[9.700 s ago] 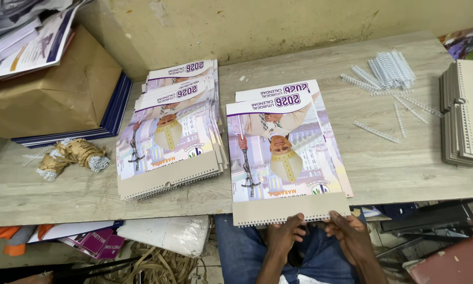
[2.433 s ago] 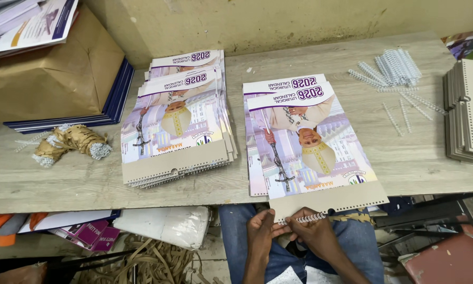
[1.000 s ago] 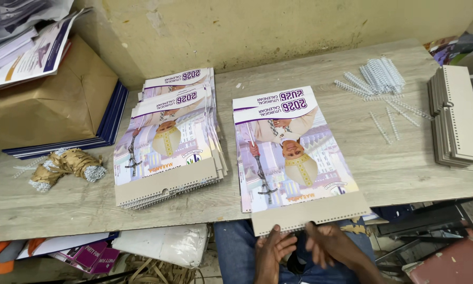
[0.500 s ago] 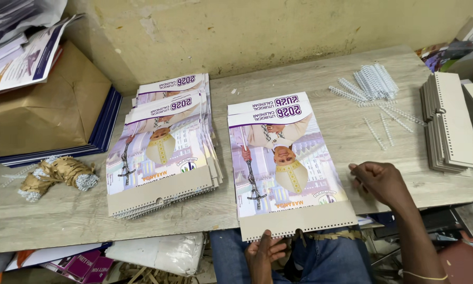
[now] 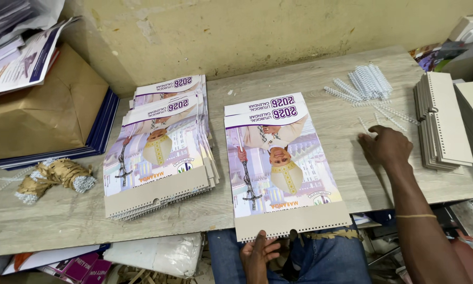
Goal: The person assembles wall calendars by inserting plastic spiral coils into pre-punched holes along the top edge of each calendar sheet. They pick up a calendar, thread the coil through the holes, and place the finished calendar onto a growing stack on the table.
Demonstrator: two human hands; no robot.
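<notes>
An unbound wall calendar [image 5: 281,168] with a purple picture lies on the wooden table [image 5: 326,68], its punched grey bottom edge hanging over the near rim. My left hand [image 5: 258,256] holds that overhanging edge from below, thumb on the card. My right hand [image 5: 386,147] reaches out to the right and rests palm down on the table, fingers touching loose white wire binding strips [image 5: 386,113]. A larger pile of white binding strips [image 5: 365,81] lies further back.
A stack of finished calendars [image 5: 160,152] sits left of the one I hold. Grey punched card backs [image 5: 441,121] are stacked at the right edge. A brown paper parcel [image 5: 42,110] and a paper-wrapped bundle of wire strips [image 5: 55,176] lie at left.
My right hand left the calendar's bottom edge and moved out to the right, reaching the loose binding strips. My left hand stays at the overhanging edge.
</notes>
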